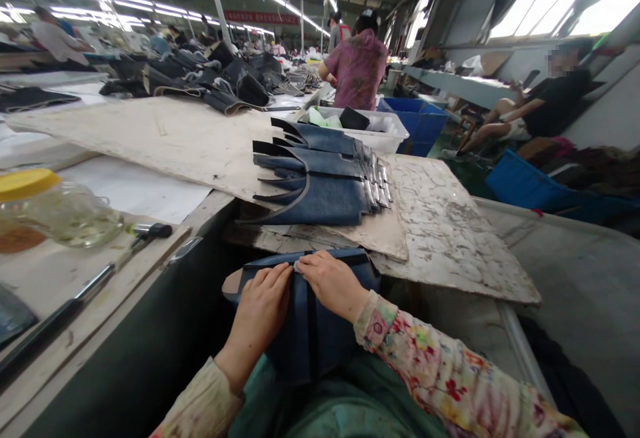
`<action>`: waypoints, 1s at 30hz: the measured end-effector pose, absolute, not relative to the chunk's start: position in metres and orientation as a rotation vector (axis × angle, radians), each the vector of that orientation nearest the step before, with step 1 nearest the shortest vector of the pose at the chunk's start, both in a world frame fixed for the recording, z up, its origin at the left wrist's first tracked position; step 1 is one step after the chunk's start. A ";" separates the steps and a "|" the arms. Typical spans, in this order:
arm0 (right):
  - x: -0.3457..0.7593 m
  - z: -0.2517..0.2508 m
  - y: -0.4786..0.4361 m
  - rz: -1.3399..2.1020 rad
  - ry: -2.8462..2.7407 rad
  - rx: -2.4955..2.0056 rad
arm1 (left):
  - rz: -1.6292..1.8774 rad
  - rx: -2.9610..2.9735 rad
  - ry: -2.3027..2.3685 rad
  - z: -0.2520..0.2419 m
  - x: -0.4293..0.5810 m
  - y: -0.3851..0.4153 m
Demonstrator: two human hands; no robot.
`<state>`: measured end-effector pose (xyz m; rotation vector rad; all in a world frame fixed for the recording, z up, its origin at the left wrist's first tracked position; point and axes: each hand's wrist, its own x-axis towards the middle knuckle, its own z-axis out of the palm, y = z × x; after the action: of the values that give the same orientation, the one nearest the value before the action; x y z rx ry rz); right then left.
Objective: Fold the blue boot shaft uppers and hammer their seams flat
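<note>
A dark blue leather piece (325,335) with black strips lies over my lap, its far edge near the board. My left hand (265,301) presses its fingers, close together, on the piece near that edge. Beside it, my right hand (333,283) grips the same edge, the fingertips of both hands nearly meeting over a black strip. A small whitish thing shows at the right fingertips, too small to name. The thumbs and the underside of the piece are hidden. Just beyond my hands lies an overlapping stack of blue leather pieces (330,191).
Worn boards (450,225) carry the stack. On the left bench are a yellow-lidded jar (75,215), a hammer (153,230) and a black-handled tool (55,325). Ahead stand a white bin (390,133) and a person in a purple shirt (357,68); another person (550,101) sits right.
</note>
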<state>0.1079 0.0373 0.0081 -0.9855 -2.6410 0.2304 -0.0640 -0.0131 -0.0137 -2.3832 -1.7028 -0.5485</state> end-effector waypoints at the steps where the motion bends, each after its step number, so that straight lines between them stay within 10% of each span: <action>1: 0.106 0.009 0.038 0.224 -2.649 -0.981 | -0.534 -2.377 -1.705 -0.014 -0.066 -0.014; 30: 0.014 0.006 0.047 0.200 -2.726 -0.731 | -0.482 -1.998 -2.003 -0.025 -0.126 -0.037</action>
<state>0.0137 0.0470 0.0058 -0.7312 -2.7257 0.2001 -0.1263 -0.0371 -0.0250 -1.9976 -2.0035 -0.4824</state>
